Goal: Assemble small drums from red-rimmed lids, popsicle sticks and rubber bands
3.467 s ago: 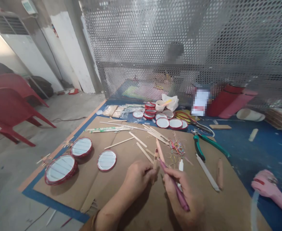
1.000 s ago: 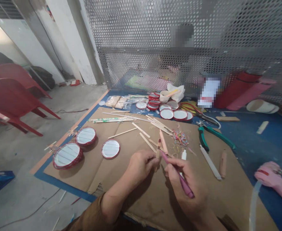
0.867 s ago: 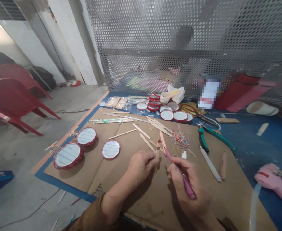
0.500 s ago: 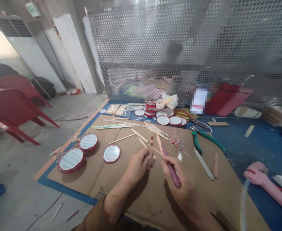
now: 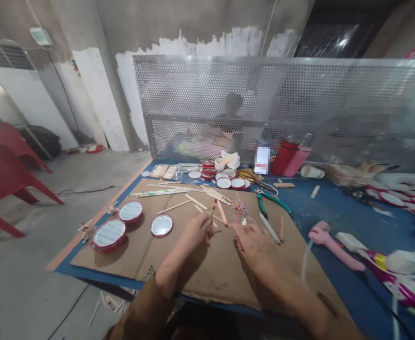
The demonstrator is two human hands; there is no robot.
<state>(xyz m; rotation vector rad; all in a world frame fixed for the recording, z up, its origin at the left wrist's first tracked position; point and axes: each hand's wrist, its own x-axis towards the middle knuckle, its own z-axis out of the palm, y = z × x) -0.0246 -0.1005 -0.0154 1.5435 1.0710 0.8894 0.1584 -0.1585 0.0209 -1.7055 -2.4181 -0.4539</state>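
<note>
My left hand (image 5: 197, 232) is closed on a flat wooden craft stick (image 5: 214, 208) with a dark reddish tip, held upright above the cardboard (image 5: 207, 281). My right hand (image 5: 255, 243) is a short way to the right, back up and fingers bent; anything inside them is hidden. Between the hands, just beyond the fingertips, lies a pinkish stick (image 5: 222, 213). A small white-tipped thing (image 5: 244, 221) shows behind the right fingers. Pale wooden sticks (image 5: 195, 202) and a tangle of coloured rubber bands (image 5: 239, 207) lie farther back.
Red-rimmed round mirrors (image 5: 161, 226) sit to the left, more at the back. Green-handled pliers (image 5: 274, 202) and a pink hot-glue gun (image 5: 330, 243) lie right. A perforated metal screen (image 5: 200, 85) closes the far side. Red chairs (image 5: 7, 184) stand left.
The view has lifted and shifted right. The purple-handled tool in my right hand no longer shows, and that hand has turned back up. My left hand keeps the craft stick.
</note>
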